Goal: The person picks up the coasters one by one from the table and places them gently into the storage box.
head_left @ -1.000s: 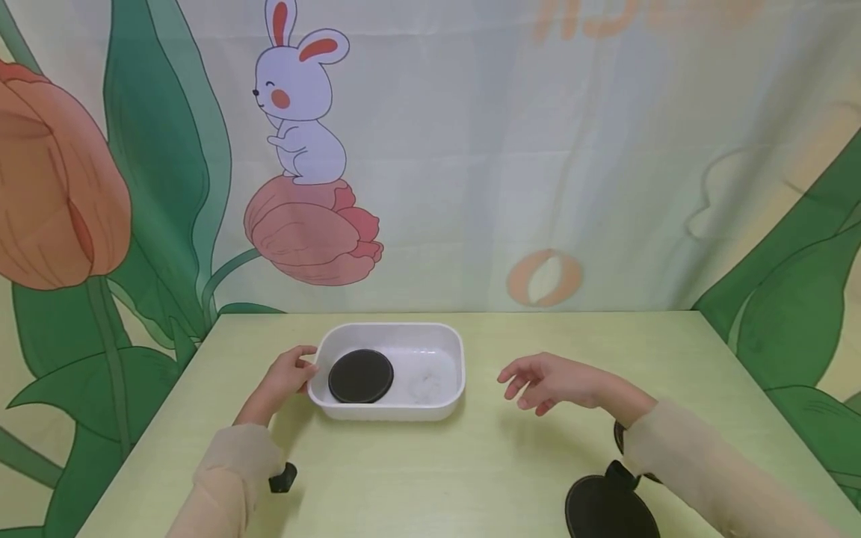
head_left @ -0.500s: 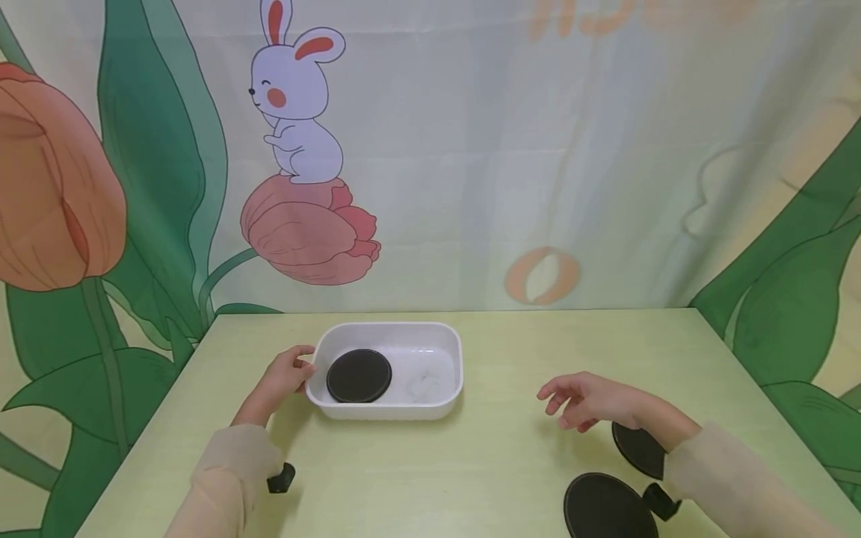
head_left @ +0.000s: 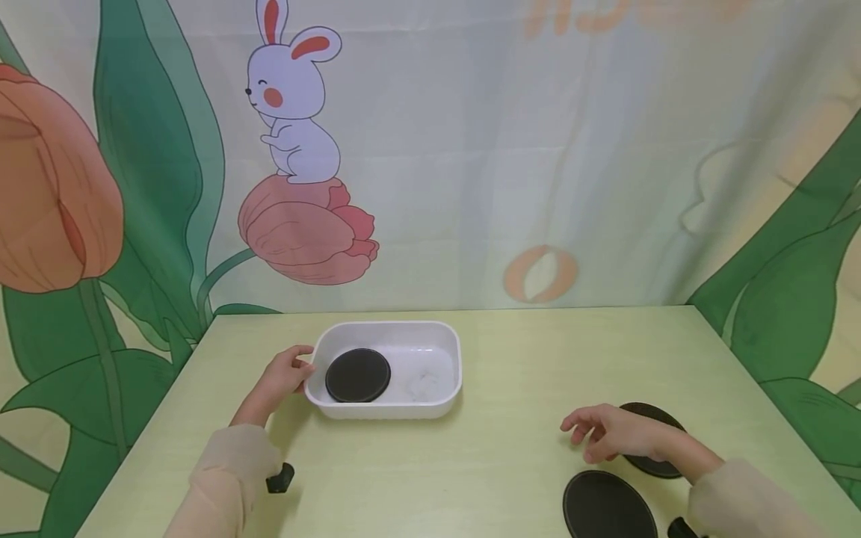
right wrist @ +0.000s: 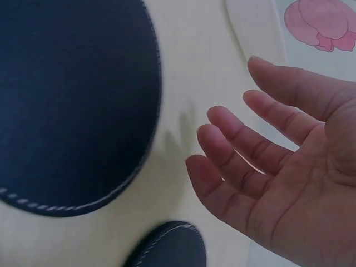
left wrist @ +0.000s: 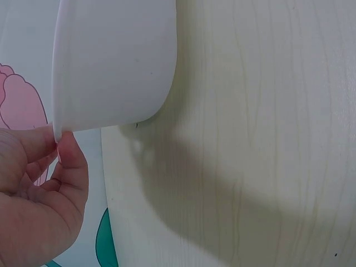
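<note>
A white rectangular plastic tray stands on the table with one round black coaster lying in its left half. At the tray's left end my left hand pinches the rim; the left wrist view has thumb and fingertips on either side of the tray's edge. My right hand is above the table on the right, fingers spread loosely, holding nothing. Beneath and beside it lie two more black coasters, a far one partly hidden by the hand and a near one. White stitching edges the coaster in the right wrist view.
The pale yellow-green table ends at a printed curtain with a rabbit and tulips. A small black piece shows by the left sleeve, another by the right sleeve.
My right hand has moved right and nearer, away from the tray to beside the two coasters, uncovering more of the far one. The left hand stays on the rim.
</note>
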The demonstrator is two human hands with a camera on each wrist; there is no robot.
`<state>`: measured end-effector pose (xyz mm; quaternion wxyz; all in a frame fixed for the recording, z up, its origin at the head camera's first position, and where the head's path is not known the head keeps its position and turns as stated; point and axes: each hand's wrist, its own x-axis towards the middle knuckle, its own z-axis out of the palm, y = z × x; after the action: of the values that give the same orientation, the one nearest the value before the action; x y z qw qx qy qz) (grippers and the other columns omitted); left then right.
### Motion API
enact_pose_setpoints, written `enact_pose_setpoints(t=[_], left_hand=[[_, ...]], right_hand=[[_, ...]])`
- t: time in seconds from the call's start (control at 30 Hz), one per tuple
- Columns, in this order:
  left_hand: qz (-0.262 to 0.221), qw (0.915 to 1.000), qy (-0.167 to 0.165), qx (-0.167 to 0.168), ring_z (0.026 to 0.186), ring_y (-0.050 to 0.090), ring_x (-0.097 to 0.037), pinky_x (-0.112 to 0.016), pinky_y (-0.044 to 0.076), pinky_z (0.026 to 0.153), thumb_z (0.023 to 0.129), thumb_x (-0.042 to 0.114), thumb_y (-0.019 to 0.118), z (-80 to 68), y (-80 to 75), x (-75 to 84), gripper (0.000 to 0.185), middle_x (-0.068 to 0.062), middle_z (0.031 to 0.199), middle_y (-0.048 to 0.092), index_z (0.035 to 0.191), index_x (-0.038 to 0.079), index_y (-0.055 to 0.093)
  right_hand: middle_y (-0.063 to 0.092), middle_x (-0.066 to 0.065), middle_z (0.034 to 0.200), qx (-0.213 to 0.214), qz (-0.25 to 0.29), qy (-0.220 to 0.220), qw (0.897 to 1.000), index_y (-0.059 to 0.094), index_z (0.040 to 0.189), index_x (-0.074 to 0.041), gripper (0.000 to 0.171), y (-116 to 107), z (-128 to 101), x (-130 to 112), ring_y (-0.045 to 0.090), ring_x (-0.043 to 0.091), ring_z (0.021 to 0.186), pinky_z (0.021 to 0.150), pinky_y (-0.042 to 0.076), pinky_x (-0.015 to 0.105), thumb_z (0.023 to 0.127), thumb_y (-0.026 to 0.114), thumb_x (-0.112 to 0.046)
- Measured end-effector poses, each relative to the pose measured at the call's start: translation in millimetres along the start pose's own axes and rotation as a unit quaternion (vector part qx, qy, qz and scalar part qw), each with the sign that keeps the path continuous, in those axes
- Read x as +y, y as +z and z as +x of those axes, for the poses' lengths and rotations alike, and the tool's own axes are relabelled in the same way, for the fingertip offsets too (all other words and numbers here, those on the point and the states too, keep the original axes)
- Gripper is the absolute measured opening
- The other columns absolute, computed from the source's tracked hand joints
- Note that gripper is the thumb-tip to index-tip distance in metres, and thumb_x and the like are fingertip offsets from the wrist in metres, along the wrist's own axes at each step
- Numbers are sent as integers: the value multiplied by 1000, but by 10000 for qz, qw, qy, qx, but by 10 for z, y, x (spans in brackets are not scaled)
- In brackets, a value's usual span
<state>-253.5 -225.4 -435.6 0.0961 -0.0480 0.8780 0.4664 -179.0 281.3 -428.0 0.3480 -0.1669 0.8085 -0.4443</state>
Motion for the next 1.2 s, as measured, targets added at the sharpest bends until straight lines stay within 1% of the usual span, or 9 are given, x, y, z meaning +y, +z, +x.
enact_pose_setpoints(t=[0.13, 0.3, 0.4, 0.57, 0.67, 0.83, 1.0, 1.17, 1.2], left_hand=[[6, 10000, -16, -30, 80, 52, -22, -25, 47, 62, 90, 3, 46, 1, 5, 2, 40, -24, 102, 50, 128, -4, 35], [28, 10000, -27, -33, 80, 52, -22, -25, 47, 62, 90, 4, 46, -11, 11, 16, 41, -24, 103, 50, 129, -3, 35], [39, 10000, -38, -26, 80, 51, -20, -24, 47, 62, 90, 4, 46, -9, 10, 19, 41, -23, 102, 50, 129, -3, 35], [13, 10000, 35, 0, 78, 51, -19, -24, 46, 61, 89, 4, 47, -3, 12, 17, 41, -22, 100, 50, 129, -3, 36], [30, 10000, 66, -16, 78, 51, -18, -24, 47, 61, 90, 4, 47, 4, 11, 4, 41, -22, 100, 50, 129, -3, 35], [33, 10000, -7, -8, 78, 51, -19, -24, 47, 62, 90, 5, 46, 13, 7, -10, 41, -22, 101, 51, 129, -2, 35], [55, 10000, 14, 5, 78, 52, -19, -24, 46, 61, 90, 4, 46, 21, 4, -18, 41, -21, 100, 50, 129, -3, 35], [87, 10000, -12, 3, 78, 51, -18, -23, 46, 61, 90, 4, 46, 34, 9, -19, 41, -20, 98, 50, 129, -2, 35], [88, 10000, 23, -18, 77, 51, -18, -23, 46, 61, 90, 4, 46, 34, 7, -21, 42, -20, 98, 50, 129, -3, 35]], right_hand=[[53, 16, 100, -39, 45, 10, 10000, 49, 117, 1, 41, 26, -33, 125, 52, 20, 80, 62, 46, 32, 78, 61, -6], [51, 15, 94, -95, -30, -201, 9997, 51, 114, 1, 40, 65, -70, 213, 50, 18, 77, 62, 46, 26, 76, 63, -6], [51, 13, 90, -63, -270, -334, 9991, 53, 112, 0, 40, 83, -77, 240, 49, 15, 73, 61, 43, 23, 74, 64, -5], [50, 7, 82, 14, -675, -311, 9972, 56, 105, -4, 38, 129, -70, 277, 44, 9, 67, 58, 38, 21, 69, 66, -2], [49, 4, 81, 54, -1008, -325, 9944, 56, 101, -7, 36, 159, -55, 286, 41, 7, 68, 59, 36, 21, 67, 68, -3], [47, 2, 81, 86, -1466, -413, 9883, 55, 92, -9, 30, 194, -32, 278, 40, 7, 69, 59, 36, 21, 66, 68, -3], [44, 0, 79, 192, -1741, -371, 9838, 52, 84, -10, 28, 213, -13, 261, 38, 7, 70, 59, 34, 21, 64, 69, -1], [43, -3, 72, 231, -1885, -313, 9813, 51, 77, -8, 28, 220, 19, 242, 38, 6, 65, 56, 34, 20, 60, 70, 2], [42, -3, 71, 230, -1916, -280, 9808, 51, 76, -8, 28, 220, 26, 236, 38, 6, 64, 56, 34, 20, 59, 70, 3]])
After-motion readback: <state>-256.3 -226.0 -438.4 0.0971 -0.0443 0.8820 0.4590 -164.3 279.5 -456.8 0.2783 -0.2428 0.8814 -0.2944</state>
